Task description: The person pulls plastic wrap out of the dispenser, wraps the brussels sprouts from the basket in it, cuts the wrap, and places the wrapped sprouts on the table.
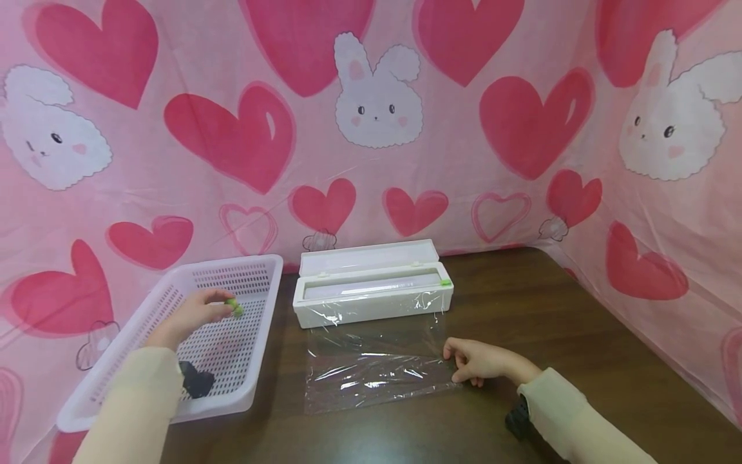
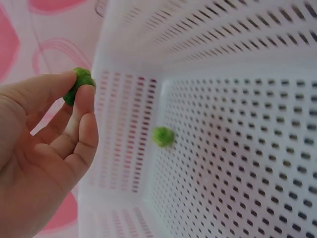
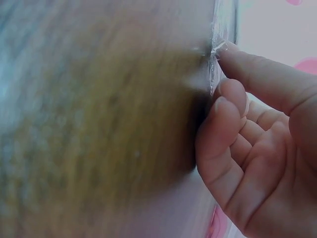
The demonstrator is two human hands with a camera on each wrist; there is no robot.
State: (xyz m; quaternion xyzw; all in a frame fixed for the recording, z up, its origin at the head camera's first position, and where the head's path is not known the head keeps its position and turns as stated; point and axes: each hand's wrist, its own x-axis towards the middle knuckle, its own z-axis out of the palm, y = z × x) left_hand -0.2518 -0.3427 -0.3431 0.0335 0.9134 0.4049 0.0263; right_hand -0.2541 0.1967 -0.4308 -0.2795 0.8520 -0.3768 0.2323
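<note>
My left hand [image 1: 194, 316] pinches a small Brussels sprout [image 2: 79, 87] between thumb and fingertips, above the white perforated basket [image 1: 269, 283]. A second sprout [image 2: 163, 137] lies on the basket floor near one end wall, seen in the left wrist view. On the table, a sheet of clear plastic wrap [image 1: 377, 380] stretches toward me from a long white dispenser box [image 1: 373, 304] with its lid raised. My right hand [image 1: 478, 361] holds the sheet's right edge near the front corner, fingers curled and thumb tip against the film in the right wrist view.
The basket stands at the left of the dark wooden table [image 1: 504, 309], the dispenser at the back middle. A green slider [image 1: 446, 282] sits at the dispenser's right end. Pink heart-and-rabbit cloth [image 1: 452, 161] closes off the back and right side.
</note>
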